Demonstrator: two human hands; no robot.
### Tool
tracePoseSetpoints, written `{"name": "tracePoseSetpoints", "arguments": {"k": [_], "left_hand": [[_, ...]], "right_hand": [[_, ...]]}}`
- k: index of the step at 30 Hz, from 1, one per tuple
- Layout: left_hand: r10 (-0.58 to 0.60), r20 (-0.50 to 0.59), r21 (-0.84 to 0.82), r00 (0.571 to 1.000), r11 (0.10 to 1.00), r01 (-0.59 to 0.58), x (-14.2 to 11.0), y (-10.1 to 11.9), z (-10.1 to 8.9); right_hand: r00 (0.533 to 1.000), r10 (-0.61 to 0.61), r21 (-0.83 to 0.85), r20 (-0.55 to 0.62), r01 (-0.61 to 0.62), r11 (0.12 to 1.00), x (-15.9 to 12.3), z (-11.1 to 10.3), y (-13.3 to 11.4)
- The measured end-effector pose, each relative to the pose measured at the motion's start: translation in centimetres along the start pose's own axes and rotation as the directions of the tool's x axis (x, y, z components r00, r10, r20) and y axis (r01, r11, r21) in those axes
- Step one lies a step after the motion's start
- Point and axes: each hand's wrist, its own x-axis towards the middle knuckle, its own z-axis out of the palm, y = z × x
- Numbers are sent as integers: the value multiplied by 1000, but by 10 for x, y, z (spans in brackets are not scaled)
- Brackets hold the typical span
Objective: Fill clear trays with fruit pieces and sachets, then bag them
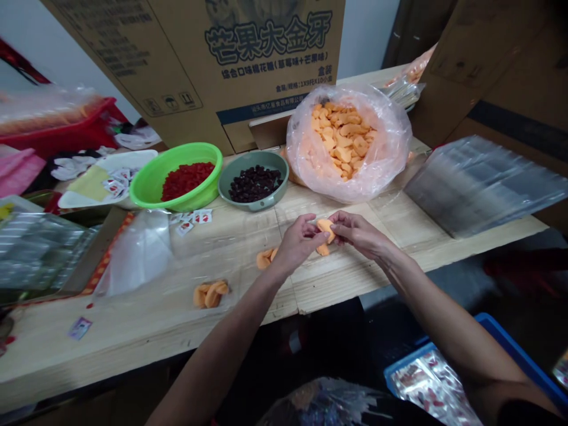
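Over the wooden table, my left hand and my right hand meet, both with fingers closed on an orange candy piece. Just beneath it another orange piece shows. Beside my left wrist is a small group of orange pieces, partly hidden by the hand. Further left lies a second group of orange pieces, apparently in a clear plastic tray. Beyond my hands stands a big clear bag full of orange pieces.
A green bowl holds red pieces; a grey-green bowl holds dark ones. Small printed packets lie in front. Clear plastic trays are stacked at right, a large cardboard box stands behind, and a blue crate sits below.
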Motion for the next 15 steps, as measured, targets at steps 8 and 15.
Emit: {"name": "tracePoseSetpoints", "arguments": {"k": [8,15], "left_hand": [[-116,-141,-144,983,985,96,-3,7,-29],[6,-284,59,959,998,11,-14,-26,-3]], "right_hand": [[916,-342,-805,210,361,471,-4,-3,1],[908,-258,-858,332,404,317,-17,6,19]]}}
